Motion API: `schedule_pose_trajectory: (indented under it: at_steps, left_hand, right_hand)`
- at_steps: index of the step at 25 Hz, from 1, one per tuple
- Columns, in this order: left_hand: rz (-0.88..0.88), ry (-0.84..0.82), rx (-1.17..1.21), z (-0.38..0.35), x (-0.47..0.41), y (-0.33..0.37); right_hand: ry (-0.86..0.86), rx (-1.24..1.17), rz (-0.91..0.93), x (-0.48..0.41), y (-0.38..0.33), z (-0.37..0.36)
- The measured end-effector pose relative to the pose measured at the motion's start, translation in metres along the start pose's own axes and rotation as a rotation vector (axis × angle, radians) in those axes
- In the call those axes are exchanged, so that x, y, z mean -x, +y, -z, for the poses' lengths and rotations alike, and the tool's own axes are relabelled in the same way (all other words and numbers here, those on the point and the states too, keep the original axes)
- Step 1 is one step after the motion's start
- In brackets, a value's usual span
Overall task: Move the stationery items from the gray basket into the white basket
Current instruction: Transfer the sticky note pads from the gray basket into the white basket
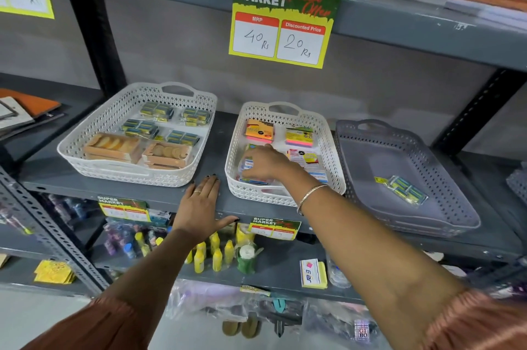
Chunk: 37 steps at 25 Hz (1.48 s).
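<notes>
Head view: one clear pack of small blue-and-yellow items (405, 189) is the only thing left in the gray basket (456, 201), lying on the basket floor toward its near side. Its long axis runs diagonally, from far-left to near-right.

That pack lies well to the right of your right hand (263, 162), with the gray basket's left wall and the white basket's right wall between them. The right hand is down inside the middle white basket (328, 132), palm down, fingers spread loosely over a packet (247, 164) at the near-left of that basket. Whether the fingers grip the packet or just rest on it, you cannot tell from here.

Your left hand (201, 205) lies flat and open on the shelf edge (159, 198), holding nothing, farther still from the pack.

Judgement: the right hand is the nearer one; the next reach goes rightward across both basket walls, and the grip should close across the pack's short side.
</notes>
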<state>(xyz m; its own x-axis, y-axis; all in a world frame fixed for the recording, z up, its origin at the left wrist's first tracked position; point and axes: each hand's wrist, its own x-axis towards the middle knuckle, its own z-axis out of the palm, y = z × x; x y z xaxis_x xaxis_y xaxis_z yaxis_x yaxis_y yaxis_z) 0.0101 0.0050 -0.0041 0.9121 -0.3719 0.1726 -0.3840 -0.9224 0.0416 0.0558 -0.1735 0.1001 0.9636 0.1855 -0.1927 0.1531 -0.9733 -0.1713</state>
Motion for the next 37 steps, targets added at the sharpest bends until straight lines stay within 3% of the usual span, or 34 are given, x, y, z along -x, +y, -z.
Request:
schedule_pose_trajectory:
  at_steps: [9,13,17,21,27,33,37]
  left_hand:
    - [-0.003,-0.027,0.023,0.002,0.001,-0.001]
    - [-0.027,0.061,0.093,0.009,0.007,0.003]
    - [-0.14,0.136,0.068,0.036,-0.001,0.025]
    - [-0.236,0.091,-0.042,0.049,-0.023,0.046]
    - [-0.223,0.095,-0.05,0.043,-0.025,0.049]
    - [-0.2,0.079,-0.044,0.044,-0.023,0.051]
    - [-0.194,0.06,-0.049,0.048,-0.023,0.051]
  right_hand:
    - [0.025,-0.03,0.031,0.002,0.004,0.0]
    - [0.248,-0.19,-0.116,0.018,0.048,0.032]
    - [0.481,-0.185,-0.42,0.044,0.132,0.051]
    - [0.295,-0.118,-0.8,0.08,0.223,0.029]
    - [0.028,-0.083,-1.016,0.104,0.26,0.003]
    - [-0.001,0.074,-0.99,0.106,0.267,0.002]
    - [0.126,-0.071,-0.906,0.098,0.255,0.014]
